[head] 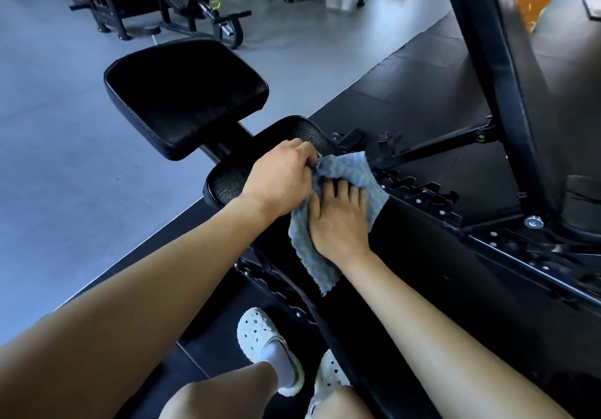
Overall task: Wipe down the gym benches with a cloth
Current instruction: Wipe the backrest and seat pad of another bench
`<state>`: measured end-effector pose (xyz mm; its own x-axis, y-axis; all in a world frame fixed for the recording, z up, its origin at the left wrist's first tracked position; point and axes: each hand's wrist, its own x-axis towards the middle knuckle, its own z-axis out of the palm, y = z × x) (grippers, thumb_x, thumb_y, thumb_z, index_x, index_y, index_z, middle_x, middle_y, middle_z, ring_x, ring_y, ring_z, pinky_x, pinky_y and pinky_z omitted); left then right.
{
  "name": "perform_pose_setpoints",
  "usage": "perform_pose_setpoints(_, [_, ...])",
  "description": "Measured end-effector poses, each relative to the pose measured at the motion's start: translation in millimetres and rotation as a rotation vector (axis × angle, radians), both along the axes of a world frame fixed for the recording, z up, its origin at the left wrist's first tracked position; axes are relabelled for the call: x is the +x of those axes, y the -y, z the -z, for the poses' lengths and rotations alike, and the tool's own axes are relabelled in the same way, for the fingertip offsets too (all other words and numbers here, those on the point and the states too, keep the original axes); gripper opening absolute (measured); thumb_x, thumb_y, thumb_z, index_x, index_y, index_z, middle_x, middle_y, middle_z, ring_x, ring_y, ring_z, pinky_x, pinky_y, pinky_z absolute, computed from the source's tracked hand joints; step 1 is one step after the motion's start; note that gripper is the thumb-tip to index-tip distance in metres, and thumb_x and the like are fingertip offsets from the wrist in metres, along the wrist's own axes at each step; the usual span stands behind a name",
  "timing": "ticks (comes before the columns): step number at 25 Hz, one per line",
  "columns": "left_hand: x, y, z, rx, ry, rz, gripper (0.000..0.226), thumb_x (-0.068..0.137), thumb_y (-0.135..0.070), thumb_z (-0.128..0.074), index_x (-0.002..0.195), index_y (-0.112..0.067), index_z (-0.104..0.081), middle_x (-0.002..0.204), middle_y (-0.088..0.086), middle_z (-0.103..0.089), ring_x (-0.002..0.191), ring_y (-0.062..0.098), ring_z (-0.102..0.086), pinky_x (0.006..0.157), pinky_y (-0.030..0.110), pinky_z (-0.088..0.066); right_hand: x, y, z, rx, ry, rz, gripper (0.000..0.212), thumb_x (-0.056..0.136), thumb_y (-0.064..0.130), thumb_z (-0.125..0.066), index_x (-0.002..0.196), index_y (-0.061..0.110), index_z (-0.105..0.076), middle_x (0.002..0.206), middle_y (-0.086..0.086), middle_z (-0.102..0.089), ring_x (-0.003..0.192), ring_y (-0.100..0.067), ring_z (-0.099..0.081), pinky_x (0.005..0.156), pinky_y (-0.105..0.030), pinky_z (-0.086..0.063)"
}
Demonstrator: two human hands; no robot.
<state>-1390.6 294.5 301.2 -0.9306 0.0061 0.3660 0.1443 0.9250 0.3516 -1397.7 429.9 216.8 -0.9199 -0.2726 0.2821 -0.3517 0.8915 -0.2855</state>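
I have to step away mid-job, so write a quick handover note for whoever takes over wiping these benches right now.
Left hand: pinches the top edge of the blue cloth.
Right hand: lies flat on the cloth, pressing it onto the black bench pad.
Done: cannot tell how much is wiped; no marks show.
To do: this pad, the square pad ahead, and the upright pad on the right.

A gym — padded benches (pixel 185 93), weight machines (pixel 201 2).
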Motion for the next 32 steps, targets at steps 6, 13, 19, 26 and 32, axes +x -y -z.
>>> perform_pose_setpoints(6, [6, 1, 6, -0.103, -0.025, 0.048, 0.024, 0.083, -0.01, -0.046, 0.094, -0.02, -0.066, 0.099, -0.007, -0.064, 0.097, 0.019, -0.056, 0.079, 0.04, -0.053, -72, -28, -9, -0.053, 0.146, 0.005, 0.066, 0.104, 0.056, -0.013, 0.131, 0.008, -0.05, 0.133, -0.017, -0.054, 0.124, -0.04, -0.05, 0.104, -0.05, -0.037])
perform_pose_setpoints(13, [-6, -10, 9, -0.151, -0.006, 0.174, 0.031, 0.075, -0.009, -0.04, 0.09, -0.015, -0.066, 0.098, -0.001, -0.067, 0.093, 0.026, -0.058, 0.084, 0.042, -0.05, -70, -47, -3, -0.285, 0.183, 0.231, 0.053, 0.107, 0.046, -0.022, 0.111, 0.009, -0.059, 0.11, -0.014, -0.068, 0.104, -0.036, -0.062, 0.093, -0.046, -0.043])
perform_pose_setpoints(19, [-20, -2, 4, -0.166, -0.08, 0.065, 0.029, 0.079, -0.016, -0.041, 0.085, -0.019, -0.07, 0.092, -0.003, -0.067, 0.089, 0.025, -0.06, 0.083, 0.042, -0.047, -116, -39, -30, -0.182, 0.536, 0.264, 0.03, 0.103, 0.032, -0.041, 0.11, 0.013, -0.062, 0.104, -0.009, -0.062, 0.101, -0.033, -0.062, 0.079, -0.037, -0.045])
perform_pose_setpoints(26, [-20, -11, 6, -0.278, -0.068, 0.046, 0.025, 0.079, -0.017, -0.045, 0.08, -0.02, -0.07, 0.09, -0.002, -0.063, 0.088, 0.026, -0.058, 0.079, 0.044, -0.047, -168, -8, -30, -0.365, 0.725, -0.096, 0.022, 0.101, 0.029, -0.058, 0.106, 0.011, -0.07, 0.103, 0.0, -0.069, 0.104, -0.02, -0.063, 0.083, -0.024, -0.052])
perform_pose_setpoints(32, [-19, -15, 12, -0.305, -0.081, 0.026, 0.025, 0.08, -0.016, -0.045, 0.082, -0.018, -0.07, 0.09, 0.0, -0.061, 0.087, 0.026, -0.058, 0.073, 0.04, -0.047, -134, -57, -16, -0.279, 0.783, 0.039, 0.038, 0.108, 0.038, -0.039, 0.134, 0.016, -0.058, 0.142, -0.014, -0.055, 0.128, -0.034, -0.054, 0.11, -0.049, -0.041])
